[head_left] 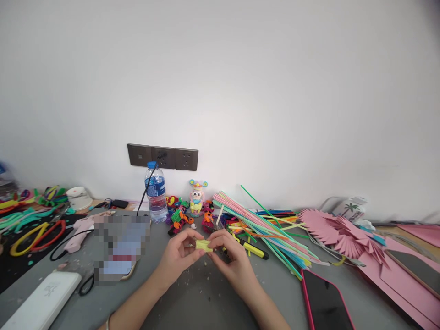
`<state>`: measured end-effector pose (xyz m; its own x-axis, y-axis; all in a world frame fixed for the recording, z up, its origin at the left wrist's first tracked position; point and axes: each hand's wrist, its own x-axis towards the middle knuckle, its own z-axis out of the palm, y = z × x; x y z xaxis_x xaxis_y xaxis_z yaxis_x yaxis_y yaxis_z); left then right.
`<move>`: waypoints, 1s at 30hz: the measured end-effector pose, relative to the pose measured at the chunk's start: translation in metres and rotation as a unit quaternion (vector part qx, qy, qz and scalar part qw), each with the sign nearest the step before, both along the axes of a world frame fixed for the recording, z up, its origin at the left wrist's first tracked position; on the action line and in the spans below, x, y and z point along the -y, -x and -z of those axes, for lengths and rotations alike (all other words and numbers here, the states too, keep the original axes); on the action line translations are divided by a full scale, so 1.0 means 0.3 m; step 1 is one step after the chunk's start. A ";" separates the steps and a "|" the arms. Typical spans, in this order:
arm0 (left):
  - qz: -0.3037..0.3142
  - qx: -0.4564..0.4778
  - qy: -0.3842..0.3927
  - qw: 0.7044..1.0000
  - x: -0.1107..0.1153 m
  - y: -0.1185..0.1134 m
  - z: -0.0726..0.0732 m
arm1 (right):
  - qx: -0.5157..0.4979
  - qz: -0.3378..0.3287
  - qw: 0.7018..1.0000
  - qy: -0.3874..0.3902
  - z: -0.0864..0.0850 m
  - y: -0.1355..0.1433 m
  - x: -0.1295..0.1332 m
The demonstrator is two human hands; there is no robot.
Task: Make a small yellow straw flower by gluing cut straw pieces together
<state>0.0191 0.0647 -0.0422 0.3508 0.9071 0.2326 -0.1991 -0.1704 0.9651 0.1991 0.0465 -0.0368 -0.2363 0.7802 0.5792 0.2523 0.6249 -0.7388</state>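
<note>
Between my fingertips is a small pale-yellow piece, held up over the grey mat; its exact kind is too small to make out. My left hand pinches its left end, thumb and fingers closed on it. On the other end, my right hand has its thumb and fingertips closed too. Just behind the hands are a small clay-like figure and a pile of colourful twisted pipe-cleaner pieces. To the right of my right hand lies a yellow and black cutter.
A water bottle stands behind my left hand. At left are a blurred-out phone, a white power bank and a pink glue gun. A bundle of pipe cleaners, a pink-edged phone and folded pink paper lie right.
</note>
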 end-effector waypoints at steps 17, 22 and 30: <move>-0.003 0.015 -0.043 0.999 0.005 -0.001 0.002 | -0.044 -0.004 0.999 0.018 0.000 0.007 0.000; 0.001 0.017 -0.050 0.999 0.003 0.003 0.000 | -0.057 -0.004 0.998 0.008 0.001 0.006 0.003; 0.006 -0.002 -0.091 0.996 0.010 0.004 0.002 | -0.098 -0.010 0.994 0.039 0.012 0.009 -0.008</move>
<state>0.0180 0.0616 -0.0428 0.3620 0.8459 0.3917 -0.1978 -0.3410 0.9190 0.1963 0.0488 -0.0403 -0.1408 0.8210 0.5533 0.0879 0.5670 -0.8190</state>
